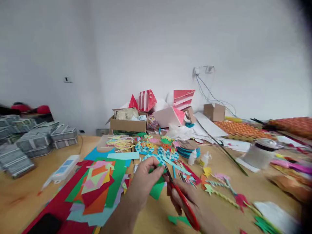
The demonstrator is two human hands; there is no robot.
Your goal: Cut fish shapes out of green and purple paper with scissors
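Your left hand (pixel 148 174) is out in front of you above the desk (pixel 146 222), its grip pinching a piece of green paper (pixel 157 189) between thumb and fingers, with part of the sheet hanging below the hand. Your right hand (pixel 181 195) has its grip closed around the red handles of the scissors (pixel 186 206), whose dark blades point up and away from you, right beside your left thumb; you cannot tell from here whether the paper lies between them. Beneath your right hand lies a green scrap (pixel 179 220) on the desk. To your left, coloured sheets (pixel 97 182) overlap in a loose pile of red, orange, green and pale blue, and beyond their left edge lies a white power strip (pixel 64 169). Just past your hands you have blue-and-white paper rings (pixel 145 149), and to the right of those stand two small white bottles (pixel 192 157). Nearer your right side, twisted stems (pixel 225 196) lie among paper stars and flowers, with a jar (pixel 260 154) with a dark band farther back. An open cardboard box (pixel 129 125) stands at the back of the desk, near the wall (pixel 146 48)
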